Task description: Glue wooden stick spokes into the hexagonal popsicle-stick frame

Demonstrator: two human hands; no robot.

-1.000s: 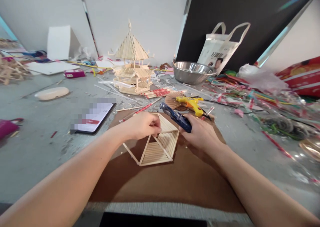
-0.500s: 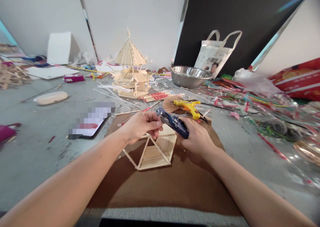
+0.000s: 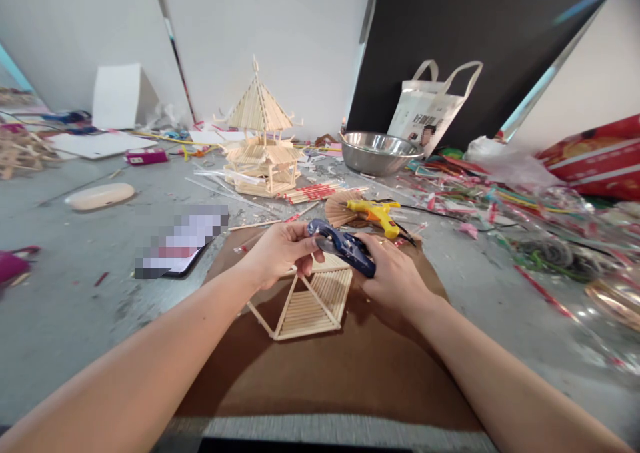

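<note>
My right hand is wrapped around a dark blue hand cutter, whose curved head points left. Close against that head, my left hand pinches thumb and fingers together; anything between them is too small or hidden to make out. Below both hands, a flat polygonal panel of thin wooden sticks lies on a brown cloth-like mat. Some of its triangular sections are filled with rows of sticks, while the left one is open. My left hand covers part of the panel's far side.
Beyond the mat stand a stick-built pavilion and a steel bowl. A yellow glue gun rests at the mat's far edge. A phone lies left, near a white oval case. Plastic scraps and wires clutter the right.
The cutter's head has shifted slightly left and down, and more of its metal blade shows beside my left fingers. Both hands keep nearly the same place; the stick panel stays put.
</note>
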